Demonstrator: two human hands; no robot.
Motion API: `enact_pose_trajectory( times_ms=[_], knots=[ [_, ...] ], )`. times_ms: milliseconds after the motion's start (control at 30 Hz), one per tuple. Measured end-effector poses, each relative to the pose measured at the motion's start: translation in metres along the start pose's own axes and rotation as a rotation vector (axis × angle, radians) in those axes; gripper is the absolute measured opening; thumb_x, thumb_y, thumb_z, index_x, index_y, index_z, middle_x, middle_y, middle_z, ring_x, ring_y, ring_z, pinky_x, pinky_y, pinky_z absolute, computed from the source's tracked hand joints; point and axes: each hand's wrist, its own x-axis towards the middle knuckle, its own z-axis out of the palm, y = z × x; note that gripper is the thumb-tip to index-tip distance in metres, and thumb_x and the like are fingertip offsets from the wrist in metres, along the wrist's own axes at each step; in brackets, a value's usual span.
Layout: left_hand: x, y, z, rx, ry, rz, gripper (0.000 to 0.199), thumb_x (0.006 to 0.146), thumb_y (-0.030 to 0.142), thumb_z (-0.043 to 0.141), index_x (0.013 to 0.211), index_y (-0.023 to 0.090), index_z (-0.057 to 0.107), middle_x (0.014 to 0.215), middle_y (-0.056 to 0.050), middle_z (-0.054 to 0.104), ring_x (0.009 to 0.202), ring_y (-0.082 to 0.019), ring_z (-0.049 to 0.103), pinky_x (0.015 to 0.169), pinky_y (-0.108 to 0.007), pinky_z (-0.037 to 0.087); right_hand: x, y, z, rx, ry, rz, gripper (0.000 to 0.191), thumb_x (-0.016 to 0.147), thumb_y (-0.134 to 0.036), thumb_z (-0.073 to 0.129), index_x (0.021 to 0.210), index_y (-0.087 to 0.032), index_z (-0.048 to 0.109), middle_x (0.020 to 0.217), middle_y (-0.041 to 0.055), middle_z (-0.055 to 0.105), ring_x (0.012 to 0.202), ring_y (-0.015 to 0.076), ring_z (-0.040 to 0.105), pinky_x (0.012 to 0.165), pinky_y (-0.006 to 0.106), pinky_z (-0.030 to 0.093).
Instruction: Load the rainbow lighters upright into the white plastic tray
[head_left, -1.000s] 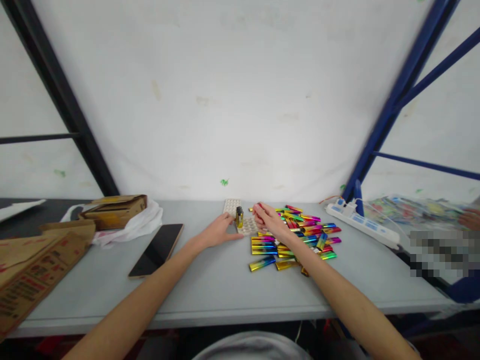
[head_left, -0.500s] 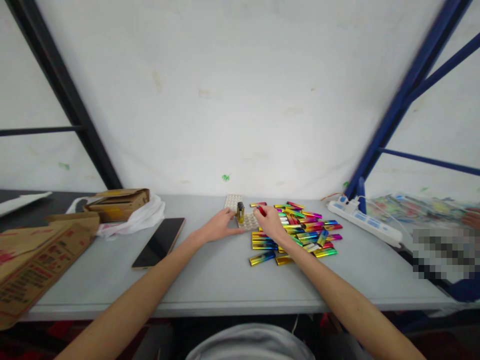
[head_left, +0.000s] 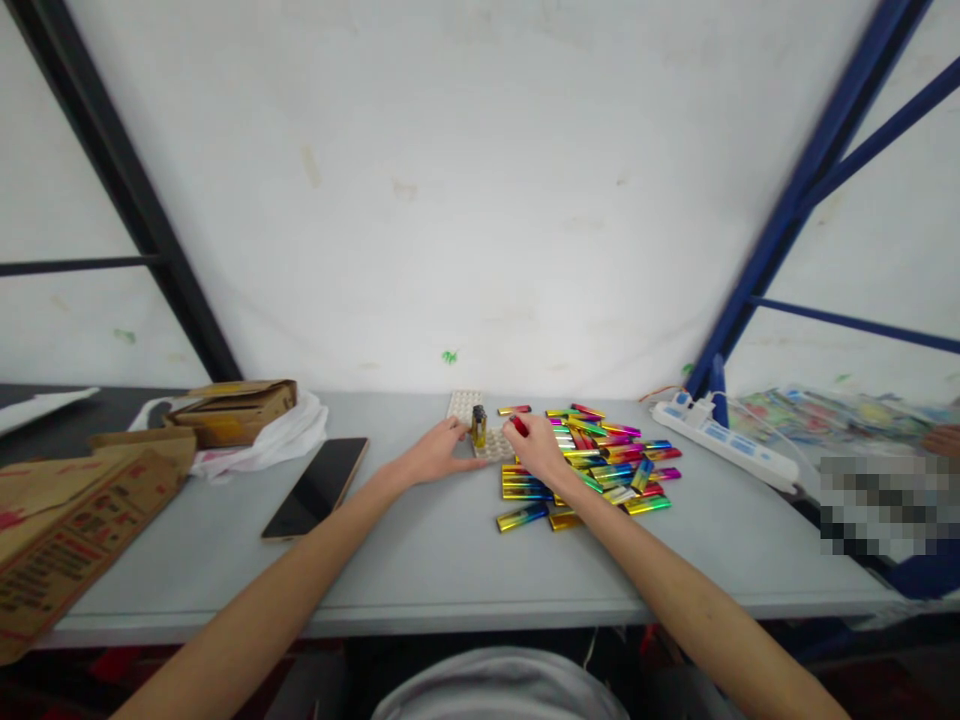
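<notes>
A beige tray [head_left: 496, 447] with a grid of small pockets lies on the desk in front of me. At its left end several yellow-gold lighters [head_left: 479, 432] with dark tops stand upright. My left hand [head_left: 435, 452] is at that end, thumb along the near edge and fingers by the standing lighters, steadying the tray. Over the tray's right part, my right hand [head_left: 534, 445] pinches a red lighter [head_left: 518, 426], mostly covered by the fingers. Just right of the tray, many shiny multicoloured lighters [head_left: 616, 471] lie in a loose pile, partly behind my right hand and forearm.
A second beige tray [head_left: 466, 402] lies behind, near the wall. At left are a dark phone [head_left: 319, 487], a small cardboard box [head_left: 238, 412] on a white plastic bag [head_left: 306, 418], and a larger carton [head_left: 82, 520]. A white power strip [head_left: 724, 445] lies at right.
The red lighter in my right hand shows slightly more and sits a little lower over the tray. My left hand stays in place. The whole view has shifted slightly.
</notes>
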Motion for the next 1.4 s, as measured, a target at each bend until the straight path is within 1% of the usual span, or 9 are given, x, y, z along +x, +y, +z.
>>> enact_pose_trajectory(
  times_ms=[233, 400, 533, 600, 900, 1067, 1200, 1300, 1400],
  knots=[
    [0.0, -0.002, 0.002, 0.032, 0.01, 0.016, 0.065, 0.082, 0.066, 0.07, 0.122, 0.016, 0.067, 0.104, -0.011, 0.064, 0.094, -0.028, 0.059, 0.088, -0.039, 0.05, -0.003, 0.0, -0.001, -0.004, -0.092, -0.061, 0.034, 0.102, -0.048, 0.045, 0.082, -0.022, 0.054, 0.07, -0.0011, 0.057, 0.066, 0.0163, 0.052, 0.062, 0.027, 0.035],
    [0.0, -0.003, 0.003, 0.012, 0.036, 0.031, 0.065, 0.08, 0.068, 0.071, 0.122, 0.019, 0.068, 0.103, -0.009, 0.066, 0.093, -0.027, 0.06, 0.087, -0.037, 0.051, -0.004, 0.001, -0.001, -0.16, -0.108, -0.261, 0.042, 0.105, -0.049, 0.042, 0.079, -0.021, 0.057, 0.085, 0.0062, 0.064, 0.084, 0.0197, 0.057, 0.076, 0.029, 0.041],
    [0.001, -0.004, 0.004, 0.059, 0.021, 0.021, 0.065, 0.081, 0.067, 0.07, 0.121, 0.016, 0.068, 0.106, -0.012, 0.065, 0.096, -0.028, 0.06, 0.089, -0.04, 0.05, -0.002, 0.002, -0.003, -0.213, -0.147, -0.191, 0.043, 0.105, -0.05, 0.045, 0.075, -0.021, 0.056, 0.069, 0.0021, 0.061, 0.065, 0.0172, 0.053, 0.065, 0.028, 0.035],
    [0.001, -0.004, 0.004, 0.074, 0.017, 0.018, 0.065, 0.082, 0.067, 0.069, 0.12, 0.014, 0.068, 0.107, -0.012, 0.065, 0.096, -0.029, 0.06, 0.089, -0.04, 0.05, -0.001, 0.003, -0.003, -0.199, -0.147, -0.162, 0.04, 0.105, -0.047, 0.046, 0.079, -0.02, 0.058, 0.07, 0.0022, 0.064, 0.063, 0.0168, 0.054, 0.063, 0.028, 0.033],
    [0.0, 0.0, 0.001, -0.007, 0.02, 0.038, 0.062, 0.082, 0.068, 0.07, 0.12, 0.019, 0.069, 0.107, -0.01, 0.067, 0.099, -0.028, 0.06, 0.09, -0.037, 0.049, -0.001, 0.01, 0.006, -0.298, -0.3, -0.268, 0.027, 0.107, -0.036, 0.047, 0.099, -0.016, 0.063, 0.096, 0.01, 0.072, 0.087, 0.0202, 0.065, 0.077, 0.028, 0.043],
    [0.001, -0.002, 0.002, -0.017, 0.028, 0.045, 0.061, 0.08, 0.068, 0.071, 0.116, 0.018, 0.07, 0.106, -0.011, 0.068, 0.097, -0.028, 0.061, 0.089, -0.038, 0.05, 0.001, -0.002, 0.008, -0.495, -0.307, -0.236, 0.037, 0.107, -0.044, 0.044, 0.106, -0.014, 0.066, 0.106, 0.0162, 0.072, 0.096, 0.0248, 0.067, 0.084, 0.032, 0.045],
    [0.0, -0.004, 0.002, 0.006, 0.031, 0.046, 0.06, 0.081, 0.067, 0.071, 0.113, 0.017, 0.071, 0.106, -0.011, 0.068, 0.098, -0.027, 0.061, 0.09, -0.037, 0.05, 0.0, -0.005, 0.008, -0.542, -0.343, -0.249, 0.042, 0.105, -0.051, 0.046, 0.104, -0.015, 0.069, 0.105, 0.0156, 0.071, 0.099, 0.0251, 0.066, 0.088, 0.032, 0.044],
    [0.0, -0.004, 0.003, 0.013, 0.035, 0.054, 0.06, 0.081, 0.067, 0.07, 0.115, 0.017, 0.07, 0.105, -0.01, 0.068, 0.098, -0.027, 0.061, 0.091, -0.036, 0.05, 0.006, 0.006, -0.002, -0.465, -0.352, -0.267, 0.047, 0.104, -0.055, 0.045, 0.099, -0.016, 0.07, 0.099, 0.0116, 0.072, 0.093, 0.0217, 0.066, 0.085, 0.03, 0.044],
    [0.0, -0.006, 0.003, 0.042, 0.023, 0.039, 0.06, 0.082, 0.064, 0.071, 0.117, 0.016, 0.069, 0.105, -0.011, 0.066, 0.097, -0.028, 0.061, 0.089, -0.038, 0.05, 0.025, 0.027, -0.017, -0.412, -0.302, -0.249, 0.044, 0.109, -0.042, 0.037, 0.101, -0.015, 0.071, 0.098, 0.0105, 0.074, 0.092, 0.0194, 0.066, 0.087, 0.029, 0.045]
  ],
)
